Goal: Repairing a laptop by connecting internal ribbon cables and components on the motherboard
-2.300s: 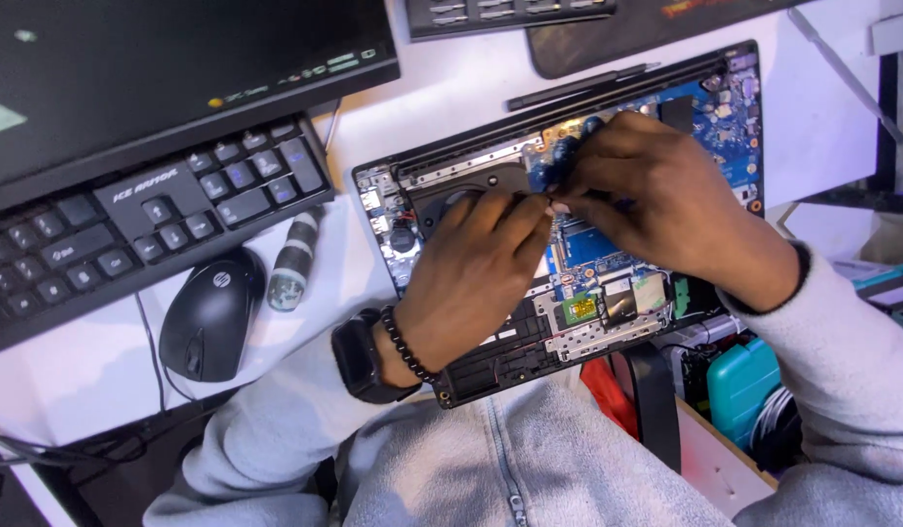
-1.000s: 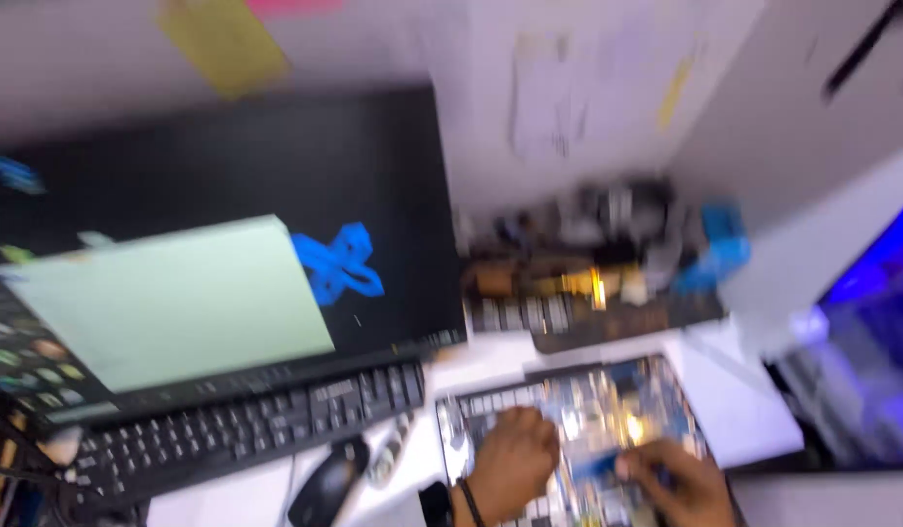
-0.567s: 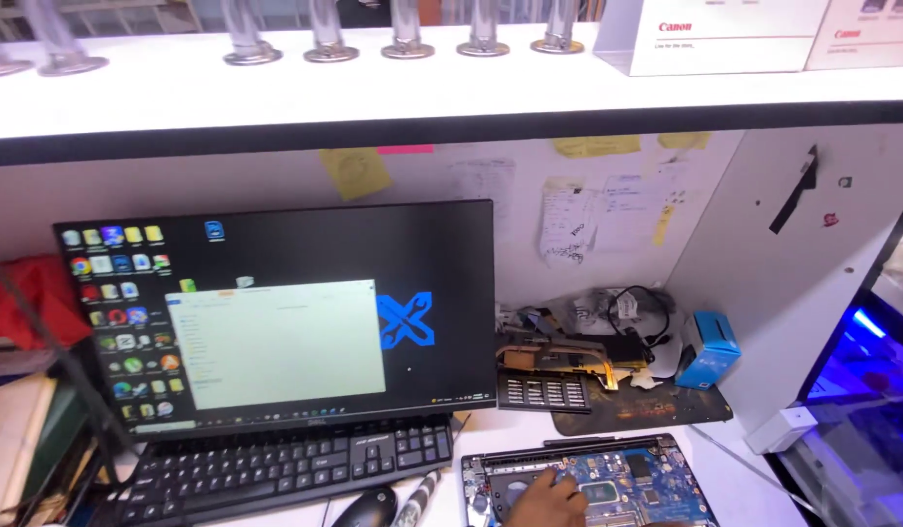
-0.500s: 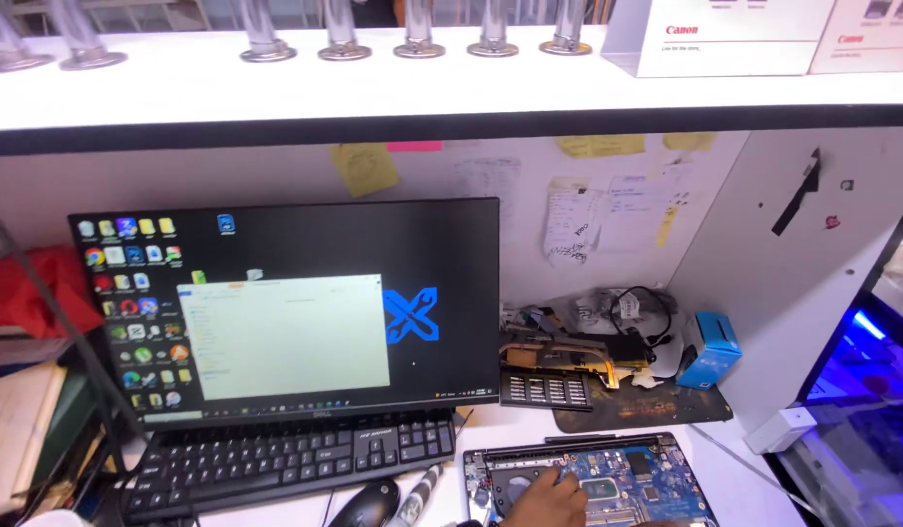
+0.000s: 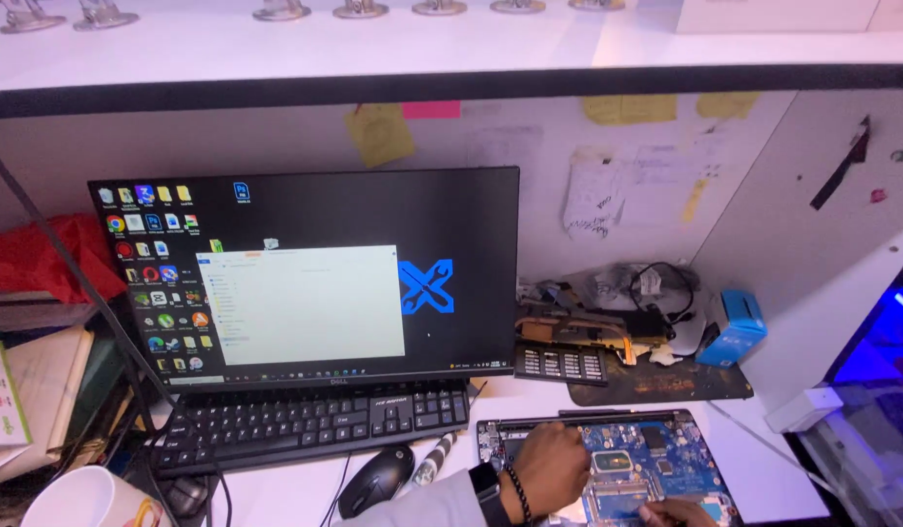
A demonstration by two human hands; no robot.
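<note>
An opened laptop base (image 5: 666, 444) with a blue circuit board lies on the white desk at the bottom of the head view. My left hand (image 5: 554, 466), with a dark watch and a bead bracelet at the wrist, rests knuckles-up on the laptop's left part, fingers curled down onto it. Only the top of my right hand (image 5: 678, 511) shows at the lower edge, touching the board's lower right area. What either hand holds is hidden.
A black monitor (image 5: 315, 273) with a white window stands over a black keyboard (image 5: 315, 425). A mouse (image 5: 375, 480) and a pen-shaped tool (image 5: 434, 459) lie left of the laptop. Copper parts and cables (image 5: 608, 317), a blue box (image 5: 739, 327), a mug (image 5: 81, 500) and books (image 5: 37, 390) surround them.
The view has swung up from a close look at both hands on the board to the monitor and shelf. Both hands stay on the laptop, now at the bottom edge.
</note>
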